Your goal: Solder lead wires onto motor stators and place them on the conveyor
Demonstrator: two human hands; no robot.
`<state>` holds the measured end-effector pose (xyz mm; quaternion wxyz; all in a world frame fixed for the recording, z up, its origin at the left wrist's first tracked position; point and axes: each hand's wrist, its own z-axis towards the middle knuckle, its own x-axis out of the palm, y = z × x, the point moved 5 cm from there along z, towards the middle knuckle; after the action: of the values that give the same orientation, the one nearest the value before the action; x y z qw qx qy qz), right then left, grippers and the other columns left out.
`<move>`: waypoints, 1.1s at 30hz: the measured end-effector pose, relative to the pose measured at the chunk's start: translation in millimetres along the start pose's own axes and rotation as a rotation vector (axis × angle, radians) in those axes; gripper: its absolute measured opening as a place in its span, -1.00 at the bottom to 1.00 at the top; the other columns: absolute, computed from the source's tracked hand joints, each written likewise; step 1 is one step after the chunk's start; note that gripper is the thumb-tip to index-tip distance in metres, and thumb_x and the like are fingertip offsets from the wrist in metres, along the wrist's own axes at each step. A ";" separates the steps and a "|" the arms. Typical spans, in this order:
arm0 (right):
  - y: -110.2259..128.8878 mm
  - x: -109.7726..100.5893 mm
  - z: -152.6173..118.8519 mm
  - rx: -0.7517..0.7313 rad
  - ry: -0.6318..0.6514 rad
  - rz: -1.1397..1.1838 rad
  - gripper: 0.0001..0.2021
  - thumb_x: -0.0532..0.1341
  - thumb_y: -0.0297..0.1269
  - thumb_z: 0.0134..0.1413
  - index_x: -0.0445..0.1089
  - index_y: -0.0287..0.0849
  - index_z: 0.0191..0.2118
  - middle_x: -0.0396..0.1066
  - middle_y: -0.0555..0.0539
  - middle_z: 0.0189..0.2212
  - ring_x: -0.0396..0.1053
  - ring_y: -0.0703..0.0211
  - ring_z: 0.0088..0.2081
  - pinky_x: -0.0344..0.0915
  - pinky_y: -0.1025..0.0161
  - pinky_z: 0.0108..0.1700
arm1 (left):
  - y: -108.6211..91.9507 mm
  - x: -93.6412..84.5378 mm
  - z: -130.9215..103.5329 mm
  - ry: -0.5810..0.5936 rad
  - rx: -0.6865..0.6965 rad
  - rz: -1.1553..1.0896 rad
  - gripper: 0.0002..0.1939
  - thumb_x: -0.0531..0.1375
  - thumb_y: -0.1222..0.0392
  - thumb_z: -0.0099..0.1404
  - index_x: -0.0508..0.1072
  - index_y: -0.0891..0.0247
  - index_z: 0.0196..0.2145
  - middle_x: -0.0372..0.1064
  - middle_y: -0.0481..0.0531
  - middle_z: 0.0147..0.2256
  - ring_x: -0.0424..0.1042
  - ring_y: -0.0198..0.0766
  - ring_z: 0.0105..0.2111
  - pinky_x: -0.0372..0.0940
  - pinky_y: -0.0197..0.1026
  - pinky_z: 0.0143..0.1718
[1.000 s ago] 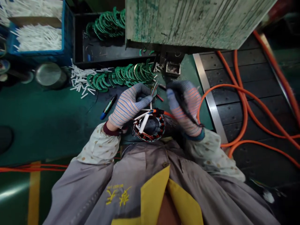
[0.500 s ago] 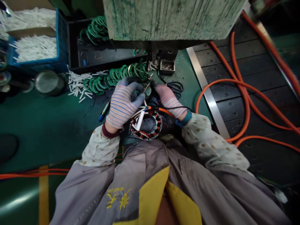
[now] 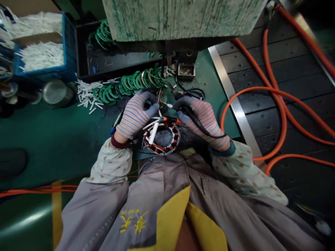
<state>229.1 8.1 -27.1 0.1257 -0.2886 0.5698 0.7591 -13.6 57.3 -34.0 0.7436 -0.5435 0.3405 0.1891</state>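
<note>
Left grip (image 3: 137, 113) pinching wires (image 3: 159, 97), right grip (image 3: 202, 116) around black corded tool (image 3: 190, 114), tip (image 3: 169, 105) blurred

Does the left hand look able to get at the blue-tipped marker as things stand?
Probably yes: the marker lies close beside the left hand, with nothing visible between them. However, that hand seems to be pinching thin wires, so it would likely need to release them first.

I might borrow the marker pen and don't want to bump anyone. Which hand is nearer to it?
Left. The left hand is close beside the marker pen, which lies along its outer side; the right hand is farther off, beyond the left.
</note>
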 end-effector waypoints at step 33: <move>-7.8 34.0 -0.9 -0.018 -0.187 -0.222 -0.59 0.21 -0.04 0.65 0.75 0.12 0.31 0.65 -0.25 0.19 0.58 -0.42 0.25 0.59 -0.43 0.37 | -1.5 5.9 5.4 -0.003 -0.073 0.039 -0.83 0.48 0.13 0.50 0.57 0.13 -0.21 0.63 0.16 -0.03 0.61 0.13 0.12 0.56 0.14 0.32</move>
<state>206.1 5.0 -53.2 0.2591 -0.2790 0.5132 0.7692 -6.9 61.3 -36.2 0.7200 -0.5631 0.3428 0.2167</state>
